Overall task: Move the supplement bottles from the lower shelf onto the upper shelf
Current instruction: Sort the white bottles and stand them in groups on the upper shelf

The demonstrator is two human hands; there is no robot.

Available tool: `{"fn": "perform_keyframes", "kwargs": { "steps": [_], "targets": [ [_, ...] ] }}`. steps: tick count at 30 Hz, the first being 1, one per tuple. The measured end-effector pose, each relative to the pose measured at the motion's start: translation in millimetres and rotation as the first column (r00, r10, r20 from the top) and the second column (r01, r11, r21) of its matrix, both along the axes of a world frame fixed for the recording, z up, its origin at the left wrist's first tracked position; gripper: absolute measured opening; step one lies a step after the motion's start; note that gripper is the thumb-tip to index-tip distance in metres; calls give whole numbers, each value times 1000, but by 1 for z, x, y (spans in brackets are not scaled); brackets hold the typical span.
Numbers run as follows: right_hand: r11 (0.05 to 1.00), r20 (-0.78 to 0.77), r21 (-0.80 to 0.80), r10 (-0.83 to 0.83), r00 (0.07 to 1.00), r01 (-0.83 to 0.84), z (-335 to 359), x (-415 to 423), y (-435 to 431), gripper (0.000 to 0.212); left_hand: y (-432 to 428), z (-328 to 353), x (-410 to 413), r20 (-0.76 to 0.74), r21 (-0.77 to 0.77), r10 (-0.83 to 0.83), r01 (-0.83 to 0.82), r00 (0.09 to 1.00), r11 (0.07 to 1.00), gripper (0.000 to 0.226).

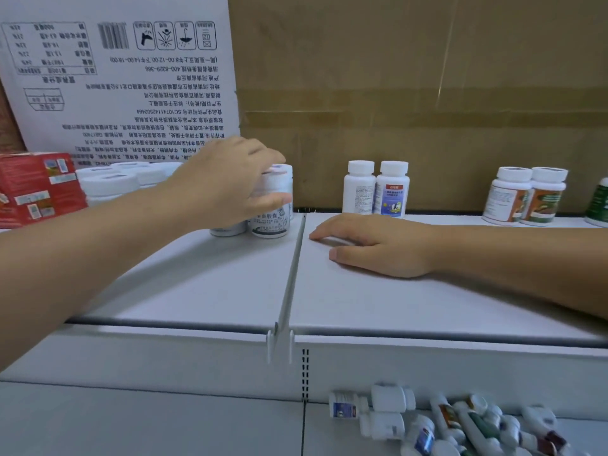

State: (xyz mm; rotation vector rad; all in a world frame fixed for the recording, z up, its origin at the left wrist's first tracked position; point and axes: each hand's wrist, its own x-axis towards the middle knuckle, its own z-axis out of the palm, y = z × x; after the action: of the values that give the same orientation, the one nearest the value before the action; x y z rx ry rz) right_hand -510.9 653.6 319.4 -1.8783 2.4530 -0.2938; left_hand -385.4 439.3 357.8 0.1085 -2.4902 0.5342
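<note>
My left hand (230, 182) reaches across the upper shelf (204, 284) and wraps around a white bottle with grey print (271, 212), standing beside other white bottles (227, 229). My right hand (375, 246) lies flat and empty on the shelf's right half, fingers spread. Two white bottles (376, 189), one with a blue label, stand at the back. Two bottles with orange-green labels (526, 197) stand further right. On the lower shelf (148, 422), several bottles (437, 422) lie tumbled in a heap at the bottom right.
A red box (36, 189) and several white-capped jars (115, 182) occupy the upper shelf's far left. A white printed carton (125, 77) and a brown cardboard sheet (411, 93) form the back wall. A green bottle (598, 205) shows at the right edge. A divider rail (292, 278) splits the shelf.
</note>
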Motion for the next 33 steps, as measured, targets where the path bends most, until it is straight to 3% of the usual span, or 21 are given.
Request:
{"fn": "perform_keyframes", "kwargs": {
  "steps": [3, 6, 11, 13, 18, 24, 28, 33],
  "targets": [
    [995, -23, 48, -90, 996, 91, 12, 6, 9, 50, 10, 4, 14, -46, -75, -158, 154, 986, 985, 65],
    [984, -34, 5, -179, 983, 179, 19, 12, 29, 47, 30, 1, 30, 24, -99, -224, 226, 974, 969, 56],
    [963, -72, -31, -271, 960, 269, 23, 21, 85, 44, 57, -13, 54, 307, -11, -5, 9, 952, 1000, 44],
    [958, -78, -46, -287, 955, 284, 22, 26, 112, 44, 71, -16, 64, 364, 49, 6, -26, 931, 998, 48],
    [952, -111, -47, -305, 946, 302, 16, 43, 193, 46, 125, -23, 80, 322, 115, -39, 1, 946, 993, 51],
    [958, -181, -54, -288, 940, 283, 6, 63, 286, 49, 200, -42, 92, 248, 62, -99, 86, 964, 994, 59],
    [955, -197, -76, -296, 935, 286, -9, 72, 343, 53, 235, -69, 109, 199, 151, -187, 159, 962, 976, 67],
    [951, -173, -22, -307, 936, 308, -52, 73, 384, 53, 263, -117, 112, 247, 232, -241, 184, 939, 955, 66]
  ]
}}
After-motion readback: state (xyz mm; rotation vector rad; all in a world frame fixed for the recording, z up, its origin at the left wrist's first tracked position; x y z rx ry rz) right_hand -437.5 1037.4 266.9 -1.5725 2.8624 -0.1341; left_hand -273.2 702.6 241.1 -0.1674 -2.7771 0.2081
